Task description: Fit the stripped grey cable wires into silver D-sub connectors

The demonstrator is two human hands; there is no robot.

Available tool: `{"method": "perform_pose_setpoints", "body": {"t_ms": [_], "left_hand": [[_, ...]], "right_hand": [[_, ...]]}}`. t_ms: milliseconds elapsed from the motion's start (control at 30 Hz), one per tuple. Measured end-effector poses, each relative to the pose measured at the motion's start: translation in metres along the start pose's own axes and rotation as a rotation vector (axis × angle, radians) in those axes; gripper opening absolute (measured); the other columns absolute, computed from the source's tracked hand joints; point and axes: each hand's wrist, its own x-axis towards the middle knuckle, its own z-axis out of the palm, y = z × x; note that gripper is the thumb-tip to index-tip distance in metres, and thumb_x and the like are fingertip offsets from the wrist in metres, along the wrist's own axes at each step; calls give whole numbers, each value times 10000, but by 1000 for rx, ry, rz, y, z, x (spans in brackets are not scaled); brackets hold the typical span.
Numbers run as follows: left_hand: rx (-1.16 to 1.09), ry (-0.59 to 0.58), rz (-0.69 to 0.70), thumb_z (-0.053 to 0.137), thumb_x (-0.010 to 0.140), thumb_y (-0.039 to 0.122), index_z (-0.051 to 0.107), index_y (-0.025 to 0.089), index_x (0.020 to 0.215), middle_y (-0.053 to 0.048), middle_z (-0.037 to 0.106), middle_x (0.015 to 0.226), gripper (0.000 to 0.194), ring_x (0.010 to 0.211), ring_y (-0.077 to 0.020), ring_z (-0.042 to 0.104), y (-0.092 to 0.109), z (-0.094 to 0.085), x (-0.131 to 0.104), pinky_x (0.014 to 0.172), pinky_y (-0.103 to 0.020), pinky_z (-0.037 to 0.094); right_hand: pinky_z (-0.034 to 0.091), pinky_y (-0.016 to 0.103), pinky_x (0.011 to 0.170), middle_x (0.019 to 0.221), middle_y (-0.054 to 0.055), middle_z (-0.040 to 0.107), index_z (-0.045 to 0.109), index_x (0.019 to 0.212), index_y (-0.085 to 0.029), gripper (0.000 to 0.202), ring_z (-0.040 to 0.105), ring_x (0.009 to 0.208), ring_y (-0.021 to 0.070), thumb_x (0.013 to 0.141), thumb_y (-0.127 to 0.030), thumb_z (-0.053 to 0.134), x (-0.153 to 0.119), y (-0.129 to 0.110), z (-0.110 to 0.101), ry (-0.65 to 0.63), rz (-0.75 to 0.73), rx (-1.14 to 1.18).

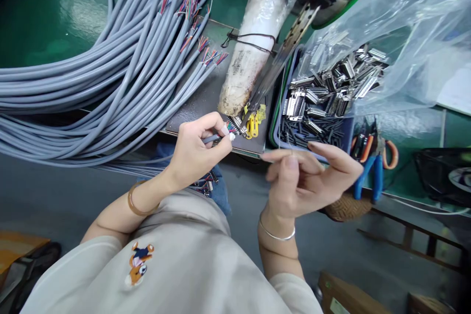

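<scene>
My left hand [200,149] is closed in a pinch around the end of a grey cable [210,139], whose coloured wires fan out at a metal connector [240,126]. That connector sits against a small yellow holder [252,125] on the dark metal plate. Just above it is the tip of a soldering iron [290,34] with a perforated metal barrel, slanting down from the top. My right hand [303,176] is raised in front of the parts tray, thumb and index finger pinched on a thin wire [290,146], other fingers partly spread. Several finished-looking connectors [208,184] hang by my lap.
Many grey cables [121,68] with stripped ends lie across the left. A plastic-lined tray [348,135] of connectors and black sleeves stands right. Beside it are pliers [377,157] and cutters [362,149]. A wrapped white tube [253,44] leans over the metal plate [191,108].
</scene>
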Motion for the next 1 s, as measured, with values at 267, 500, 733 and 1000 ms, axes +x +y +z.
{"method": "perform_pose_setpoints", "body": {"t_ms": [267, 500, 733, 1000], "left_hand": [[28, 8, 1, 666, 762, 169, 531, 184, 686, 41, 523, 618, 156, 511, -55, 431, 2, 2, 3, 471, -192, 310], [34, 24, 13, 683, 779, 183, 526, 191, 697, 43, 524, 623, 178, 483, -46, 386, 7, 2, 2, 440, -196, 272], [60, 18, 41, 688, 793, 210, 518, 193, 705, 34, 549, 644, 192, 495, -49, 382, 11, 0, 1, 439, -196, 276], [91, -17, 37, 672, 793, 164, 510, 192, 702, 52, 504, 605, 187, 486, -46, 350, 8, -1, 0, 449, -199, 267]], "right_hand": [[680, 315, 891, 1128, 23, 808, 676, 982, -235, 152, 791, 1042, 183, 905, -113, 726, -1, 12, 10, -245, 60, -35], [701, 366, 863, 1118, 50, 807, 671, 948, -224, 98, 792, 1028, 202, 916, -143, 715, 7, 10, 17, -238, 69, 19], [691, 383, 856, 1071, 35, 803, 692, 931, -234, 107, 791, 981, 202, 905, -135, 723, 16, 3, 17, -268, 1, -54], [687, 338, 825, 1052, 35, 801, 678, 908, -225, 118, 790, 944, 183, 891, -116, 720, 12, 8, 16, -275, -14, -54]]}}
